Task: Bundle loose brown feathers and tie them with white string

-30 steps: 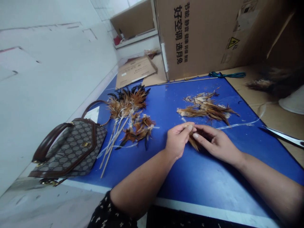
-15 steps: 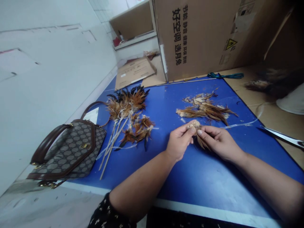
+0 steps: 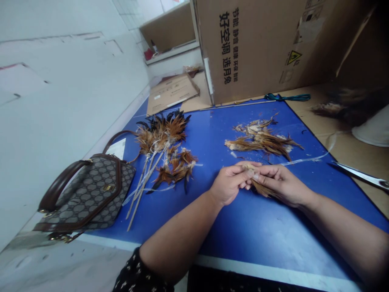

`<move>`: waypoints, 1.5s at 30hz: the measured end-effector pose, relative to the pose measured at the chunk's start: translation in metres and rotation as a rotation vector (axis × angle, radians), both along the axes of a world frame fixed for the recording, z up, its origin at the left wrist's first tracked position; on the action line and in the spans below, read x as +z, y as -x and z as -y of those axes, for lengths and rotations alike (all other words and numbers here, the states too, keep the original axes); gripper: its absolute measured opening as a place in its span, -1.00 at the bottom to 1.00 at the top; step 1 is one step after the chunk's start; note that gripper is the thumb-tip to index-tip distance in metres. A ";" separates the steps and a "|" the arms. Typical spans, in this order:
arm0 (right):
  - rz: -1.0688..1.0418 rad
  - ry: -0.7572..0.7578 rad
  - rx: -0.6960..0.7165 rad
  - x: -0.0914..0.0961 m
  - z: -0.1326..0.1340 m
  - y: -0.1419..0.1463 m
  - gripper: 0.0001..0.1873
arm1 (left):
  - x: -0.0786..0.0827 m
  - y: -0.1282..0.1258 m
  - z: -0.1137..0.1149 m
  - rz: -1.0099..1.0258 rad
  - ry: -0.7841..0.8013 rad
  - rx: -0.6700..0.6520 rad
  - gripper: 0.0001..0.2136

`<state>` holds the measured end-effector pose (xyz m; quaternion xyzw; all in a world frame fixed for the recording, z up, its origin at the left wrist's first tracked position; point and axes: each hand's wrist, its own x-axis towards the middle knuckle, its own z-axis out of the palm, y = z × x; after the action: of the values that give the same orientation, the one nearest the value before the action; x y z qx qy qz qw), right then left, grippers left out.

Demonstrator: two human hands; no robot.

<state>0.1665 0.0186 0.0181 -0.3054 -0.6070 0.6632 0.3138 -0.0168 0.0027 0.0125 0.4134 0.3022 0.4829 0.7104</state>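
Note:
Between my two hands is a small bunch of brown feathers (image 3: 261,190), its pale quill ends pinched at the fingertips and its tips pointing down to the right. My left hand (image 3: 228,184) grips the quill end with thumb and fingers. Closed around the bunch from the other side, my right hand (image 3: 281,182) meets the left at the thumbs. Just beyond the hands lies a loose pile of brown feathers (image 3: 264,140) with pale, fluffy bases. Left of them are small feather bunches (image 3: 179,166) and feather clusters tied on thin sticks (image 3: 146,182).
A patterned handbag (image 3: 94,190) stands at the blue table's (image 3: 206,227) left edge. Scissors (image 3: 361,175) lie at the right, near a clear plastic strip (image 3: 316,158). A large cardboard box (image 3: 258,48) rises at the back, with a teal cord (image 3: 288,97) before it.
Both hands have dropped slightly toward me and drawn closer together. The fingers now cover more of the quill ends, and the feather bunch lies more sideways.

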 end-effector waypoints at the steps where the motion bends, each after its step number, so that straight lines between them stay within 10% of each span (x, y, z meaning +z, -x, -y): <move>1: 0.025 -0.041 0.001 0.001 0.000 0.000 -0.57 | 0.000 0.000 -0.001 0.002 0.005 0.026 -0.74; 11: 0.244 -0.713 -0.457 0.011 0.000 -0.004 -0.76 | -0.003 0.002 -0.005 0.004 0.163 0.105 -0.65; 23: 0.177 -0.581 -0.291 0.007 -0.011 -0.015 -0.82 | -0.001 0.005 -0.002 -0.137 0.085 -0.157 -0.62; 45: 0.201 -0.722 -0.240 0.001 -0.010 -0.012 -0.63 | -0.006 0.007 -0.001 -0.219 0.091 -0.156 -0.60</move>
<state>0.1784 0.0281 0.0194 -0.3075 -0.7890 0.3322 0.4154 -0.0235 0.0038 0.0067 0.4531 0.3667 0.3640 0.7264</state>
